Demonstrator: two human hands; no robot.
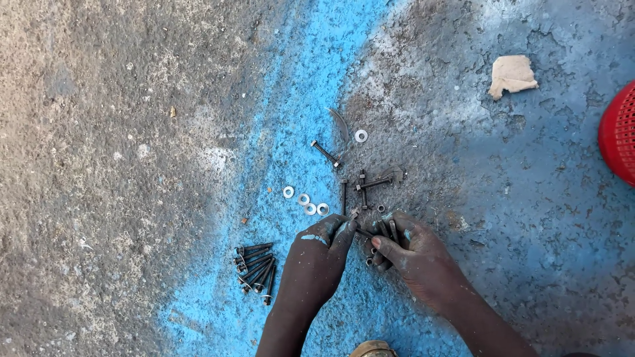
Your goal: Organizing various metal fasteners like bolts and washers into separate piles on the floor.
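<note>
My left hand [317,254] and my right hand [410,251] meet low in the middle over blue-painted concrete, both smeared with blue. Their fingertips pinch a small dark bolt [363,232] between them. My right hand also has several dark bolts [387,229] tucked in its fingers. Loose bolts [370,184] lie just beyond the hands. Several silver washers [306,199] sit in a row up and to the left. A neat pile of bolts [254,264] lies left of my left hand.
A single bolt [325,153] and a washer [361,135] lie farther out, beside a thin curved metal piece [340,124]. A crumpled tan rag [511,74] rests at the upper right. A red basket [618,132] juts in at the right edge. Bare grey concrete [99,165] spreads left.
</note>
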